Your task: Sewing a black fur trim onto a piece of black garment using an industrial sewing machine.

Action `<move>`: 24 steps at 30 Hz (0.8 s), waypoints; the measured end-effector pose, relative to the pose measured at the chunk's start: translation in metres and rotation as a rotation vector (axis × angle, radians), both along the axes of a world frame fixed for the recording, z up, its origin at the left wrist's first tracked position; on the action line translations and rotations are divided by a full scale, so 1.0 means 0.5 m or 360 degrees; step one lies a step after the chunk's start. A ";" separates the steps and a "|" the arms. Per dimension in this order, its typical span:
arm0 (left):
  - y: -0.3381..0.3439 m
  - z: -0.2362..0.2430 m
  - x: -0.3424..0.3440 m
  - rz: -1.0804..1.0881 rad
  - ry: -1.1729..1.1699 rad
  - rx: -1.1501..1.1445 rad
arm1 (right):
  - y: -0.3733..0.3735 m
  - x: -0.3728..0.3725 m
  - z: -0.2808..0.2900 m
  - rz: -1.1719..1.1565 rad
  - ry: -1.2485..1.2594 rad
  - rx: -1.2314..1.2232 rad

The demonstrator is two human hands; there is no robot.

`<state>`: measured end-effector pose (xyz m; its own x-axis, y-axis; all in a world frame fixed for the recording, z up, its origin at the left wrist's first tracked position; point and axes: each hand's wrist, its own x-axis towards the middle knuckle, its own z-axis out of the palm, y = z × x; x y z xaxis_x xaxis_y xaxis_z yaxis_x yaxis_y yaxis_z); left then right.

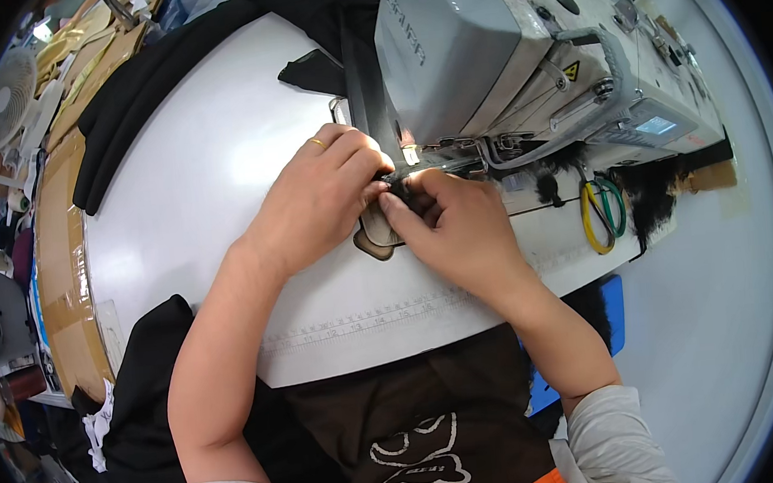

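Both of my hands meet just in front of the needle area of a grey-white sewing machine [472,62]. My left hand [315,197], with a ring on one finger, has its fingertips closed on the edge of black fabric [370,107]. Opposite it, almost touching, my right hand [463,231] pinches the same dark material between thumb and bent fingers. From there the fabric runs back along the machine's left side. A lit spot shows by the needle, but the fingers hide most of the gripped edge. A loose black fabric piece [314,73] lies beyond my left hand.
Scissors [598,225] with yellow and green loops lie right of my right hand. Black fluff [548,188] sits beside the machine base. A ruler scale [357,324] runs along the white table's [182,185] near edge. Black cloth [135,107] covers its far-left edge, near cardboard [63,267].
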<state>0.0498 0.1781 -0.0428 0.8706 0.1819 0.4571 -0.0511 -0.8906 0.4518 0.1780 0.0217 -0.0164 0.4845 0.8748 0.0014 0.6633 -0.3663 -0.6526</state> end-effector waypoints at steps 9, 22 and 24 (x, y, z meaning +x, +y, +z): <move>-0.003 0.007 -0.003 0.0019 0.0043 -0.0122 | -0.012 0.015 -0.048 0.0298 -0.0689 0.0335; -0.011 0.020 0.003 -0.0032 0.0065 0.0237 | -0.013 0.084 -0.066 0.0574 -0.1438 0.0511; -0.013 0.021 0.003 -0.0027 0.0044 0.0247 | -0.012 0.083 -0.072 0.0543 -0.1540 0.0581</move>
